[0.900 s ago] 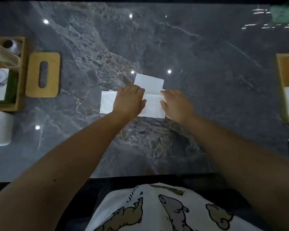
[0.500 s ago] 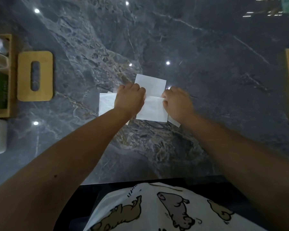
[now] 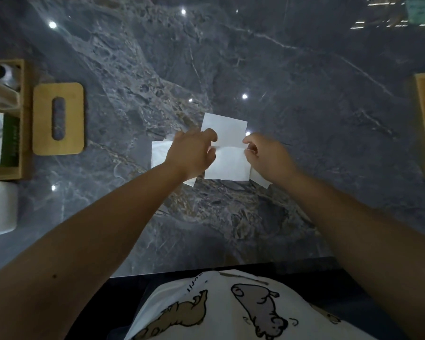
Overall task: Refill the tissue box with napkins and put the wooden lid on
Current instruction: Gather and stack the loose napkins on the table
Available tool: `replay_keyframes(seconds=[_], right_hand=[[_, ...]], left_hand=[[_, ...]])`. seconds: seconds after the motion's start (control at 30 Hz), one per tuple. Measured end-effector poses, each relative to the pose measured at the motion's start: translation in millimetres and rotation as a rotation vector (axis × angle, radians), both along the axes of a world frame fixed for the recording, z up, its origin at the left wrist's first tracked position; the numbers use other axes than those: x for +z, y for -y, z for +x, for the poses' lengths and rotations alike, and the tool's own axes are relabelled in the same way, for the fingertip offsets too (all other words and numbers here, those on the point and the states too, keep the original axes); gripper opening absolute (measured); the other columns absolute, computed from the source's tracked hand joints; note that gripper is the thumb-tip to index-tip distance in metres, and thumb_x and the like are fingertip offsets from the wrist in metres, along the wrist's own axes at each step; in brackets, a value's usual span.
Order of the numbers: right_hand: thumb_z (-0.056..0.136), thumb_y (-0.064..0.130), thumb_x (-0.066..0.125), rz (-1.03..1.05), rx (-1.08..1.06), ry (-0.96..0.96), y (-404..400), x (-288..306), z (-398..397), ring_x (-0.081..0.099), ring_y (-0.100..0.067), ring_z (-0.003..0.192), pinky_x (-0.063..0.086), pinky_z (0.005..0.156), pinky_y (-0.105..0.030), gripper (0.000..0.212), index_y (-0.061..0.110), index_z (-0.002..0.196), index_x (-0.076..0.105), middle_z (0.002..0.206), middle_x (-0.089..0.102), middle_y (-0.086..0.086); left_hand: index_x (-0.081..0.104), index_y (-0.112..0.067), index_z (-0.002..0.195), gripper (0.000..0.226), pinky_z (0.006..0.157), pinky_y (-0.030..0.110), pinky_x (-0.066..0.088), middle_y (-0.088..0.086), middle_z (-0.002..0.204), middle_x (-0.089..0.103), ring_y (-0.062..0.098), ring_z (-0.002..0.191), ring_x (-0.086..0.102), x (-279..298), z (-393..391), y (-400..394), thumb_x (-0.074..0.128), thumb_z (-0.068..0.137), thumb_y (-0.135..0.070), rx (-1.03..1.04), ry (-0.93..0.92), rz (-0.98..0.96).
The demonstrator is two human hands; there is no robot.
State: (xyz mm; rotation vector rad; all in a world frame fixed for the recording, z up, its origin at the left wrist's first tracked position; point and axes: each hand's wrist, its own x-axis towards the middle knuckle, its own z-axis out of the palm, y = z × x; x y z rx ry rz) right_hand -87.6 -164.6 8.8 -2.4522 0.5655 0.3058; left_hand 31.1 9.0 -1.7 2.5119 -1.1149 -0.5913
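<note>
White napkins (image 3: 225, 163) are lying mid-desk (image 3: 304, 94), the left hand (image 3: 190, 154) and right hand (image 3: 268, 157) pinching the top sheet's opposite edges: the folding step. Next, stacking them calls for the tissue box, not identifiable here; the wooden lid (image 3: 58, 118) is waiting far left.

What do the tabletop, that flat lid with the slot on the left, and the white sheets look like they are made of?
The dark grey tabletop looks like polished marble or a stone-look slab: pale veins, mirror-like light spots. The tan rounded-rectangle lid with the slot seems to be wood or bamboo, matte, with faint grain. The white square napkins look like thin soft paper, creased where the left hand and right hand pinch them.
</note>
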Motion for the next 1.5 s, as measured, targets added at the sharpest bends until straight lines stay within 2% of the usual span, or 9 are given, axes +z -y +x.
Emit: replay_keyframes(seconds=[0.1,0.23,0.33,0.4,0.57,0.8,1.17,1.4,1.5], right_hand=[[0.091,0.018,0.058,0.083,-0.079,0.021,3.4,0.5,3.9,0.063,-0.021,0.095,0.046,0.082,-0.026,0.023,0.010,0.112,0.065,0.105,0.069,-0.007],[0.090,0.017,0.060,0.241,-0.253,0.051,8.2,1.8,18.7,0.065,-0.011,0.075,0.054,0.074,-0.025,0.013,0.012,0.097,0.069,0.094,0.070,-0.002],[0.089,0.015,0.062,0.348,-0.362,0.066,11.5,1.0,32.1,0.069,-0.017,0.075,0.058,0.081,-0.037,0.010,0.010,0.095,0.069,0.084,0.068,0.001],[0.089,0.015,0.062,0.363,-0.390,0.067,13.6,-2.3,41.7,0.068,-0.015,0.073,0.058,0.081,-0.035,0.011,0.009,0.096,0.069,0.085,0.069,-0.001],[0.090,0.015,0.060,0.266,-0.352,0.033,19.5,-13.0,60.9,0.063,-0.011,0.084,0.047,0.072,-0.018,0.014,0.013,0.099,0.071,0.095,0.069,0.001],[0.089,0.013,0.058,0.182,-0.338,0.009,24.6,-25.9,72.8,0.058,-0.009,0.075,0.038,0.058,-0.013,0.015,0.013,0.096,0.072,0.086,0.066,0.003],[0.090,0.014,0.054,0.000,-0.268,-0.011,23.8,-34.4,75.7,0.062,-0.021,0.092,0.041,0.073,-0.024,0.017,0.012,0.096,0.069,0.103,0.068,-0.006],[0.091,0.020,0.053,-0.270,-0.040,-0.033,17.7,-33.6,72.3,0.048,-0.030,0.118,0.045,0.089,-0.036,0.037,0.013,0.128,0.053,0.127,0.051,-0.011],[0.090,0.016,0.052,-0.257,-0.021,-0.071,19.2,-33.3,76.7,0.049,-0.031,0.117,0.046,0.091,-0.039,0.035,0.012,0.125,0.055,0.124,0.055,-0.012]], left_hand=[[0.063,-0.018,0.111,0.021,0.093,0.046,0.044,0.004,0.100,0.070,0.027,0.097,0.061,5.1,6.9,-3.4,0.053,0.095,-0.026,0.015,-0.050,-0.060],[0.067,-0.016,0.105,0.019,0.087,0.043,0.049,0.004,0.102,0.071,0.026,0.095,0.063,12.2,24.9,4.5,0.052,0.096,-0.024,0.069,-0.140,-0.073],[0.068,-0.015,0.101,0.018,0.084,0.039,0.051,0.007,0.103,0.071,0.028,0.092,0.064,15.7,42.8,16.9,0.052,0.095,-0.021,0.104,-0.177,-0.064],[0.068,-0.014,0.101,0.018,0.084,0.038,0.052,0.007,0.106,0.070,0.029,0.093,0.064,15.4,54.0,24.3,0.052,0.095,-0.021,0.129,-0.199,-0.048],[0.069,-0.015,0.103,0.019,0.089,0.038,0.049,0.008,0.110,0.070,0.028,0.101,0.062,5.7,72.3,36.3,0.053,0.096,-0.023,0.123,-0.179,0.009],[0.069,-0.018,0.098,0.017,0.088,0.039,0.050,0.008,0.107,0.070,0.029,0.099,0.063,-11.5,79.8,42.1,0.054,0.094,-0.025,0.135,-0.175,0.053],[0.067,-0.023,0.102,0.017,0.091,0.042,0.051,0.006,0.108,0.071,0.027,0.099,0.064,-23.7,81.1,51.8,0.054,0.094,-0.031,0.120,-0.059,0.077],[0.061,-0.020,0.119,0.029,0.092,0.045,0.048,0.011,0.123,0.055,0.032,0.106,0.059,-30.0,78.3,50.5,0.055,0.093,-0.032,0.000,0.113,0.090],[0.064,-0.020,0.115,0.026,0.092,0.046,0.048,0.011,0.119,0.058,0.032,0.106,0.058,-28.4,78.1,51.7,0.053,0.094,-0.031,-0.035,0.158,0.089]])
